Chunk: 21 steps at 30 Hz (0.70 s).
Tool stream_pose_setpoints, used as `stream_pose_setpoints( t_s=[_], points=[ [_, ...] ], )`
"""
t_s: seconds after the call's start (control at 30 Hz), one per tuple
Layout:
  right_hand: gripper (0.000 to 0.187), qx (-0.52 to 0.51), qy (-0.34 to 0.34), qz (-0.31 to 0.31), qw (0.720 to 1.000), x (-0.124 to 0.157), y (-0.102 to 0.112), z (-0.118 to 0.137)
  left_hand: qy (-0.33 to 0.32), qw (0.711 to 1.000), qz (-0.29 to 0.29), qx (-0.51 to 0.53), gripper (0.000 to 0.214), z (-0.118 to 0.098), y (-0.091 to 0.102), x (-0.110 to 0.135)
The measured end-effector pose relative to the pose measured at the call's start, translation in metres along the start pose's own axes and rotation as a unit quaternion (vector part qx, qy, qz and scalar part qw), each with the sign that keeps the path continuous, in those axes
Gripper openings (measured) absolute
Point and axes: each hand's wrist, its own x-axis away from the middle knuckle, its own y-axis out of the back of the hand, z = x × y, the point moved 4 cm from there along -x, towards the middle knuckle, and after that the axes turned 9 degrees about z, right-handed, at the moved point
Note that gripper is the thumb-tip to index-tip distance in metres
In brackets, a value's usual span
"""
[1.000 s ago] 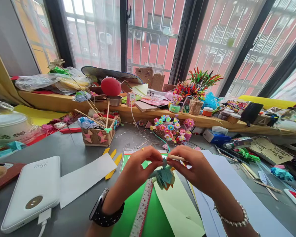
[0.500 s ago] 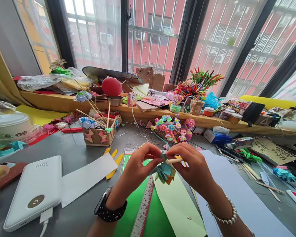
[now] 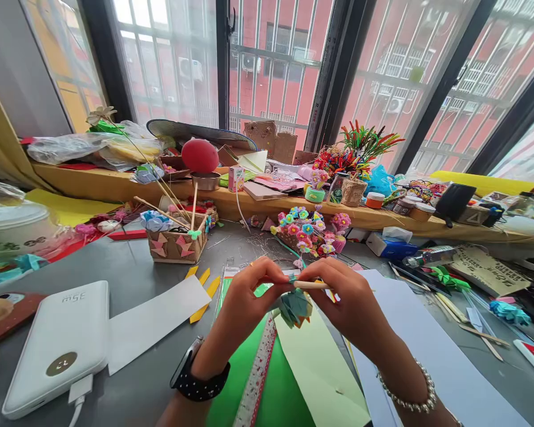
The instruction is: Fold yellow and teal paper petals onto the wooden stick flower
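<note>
A teal and orange folded paper flower point(image 3: 295, 307) hangs between both hands, just above the green paper sheet point(image 3: 280, 391). My left hand point(image 3: 249, 296) pinches the flower at its top edge, fingers closed. My right hand point(image 3: 347, 299) is closed on a thin wooden stick point(image 3: 310, 285) that lies level and touches the top of the flower. A patterned ruler point(image 3: 258, 379) lies on the green sheet below the hands. A pale green paper strip point(image 3: 320, 367) lies to its right.
A white power bank point(image 3: 57, 347) with a cable and a white paper strip point(image 3: 153, 323) lie at the left. A woven basket point(image 3: 177, 243) with sticks and a paper flower bouquet point(image 3: 309, 228) stand behind. White sheets point(image 3: 427, 356) lie right. The window ledge is crowded with craft items.
The hands and flower have shifted a little; the stick in my right hand has turned more level across the top of the flower.
</note>
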Motion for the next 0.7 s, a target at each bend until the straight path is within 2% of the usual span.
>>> stream_pose_setpoints(
  t_s=[0.1,0.23,0.5,0.7],
  points=[
    [0.009,0.000,0.004,-0.012,1.000,0.000,0.001,0.001,-0.003,0.999,0.014,0.040,0.009,-0.001,0.000,-0.001],
    [0.011,0.005,0.007,-0.025,1.000,0.000,0.002,0.001,-0.014,1.000,0.014,0.003,0.007,-0.004,0.002,-0.001],
    [0.011,0.009,0.021,-0.069,0.997,0.003,-0.002,0.002,-0.078,0.992,-0.034,-0.098,0.006,-0.012,0.001,0.002],
    [0.014,0.036,0.058,-0.112,0.991,0.005,-0.004,0.008,-0.121,0.973,-0.083,-0.178,0.010,-0.020,-0.002,0.007]
  ],
)
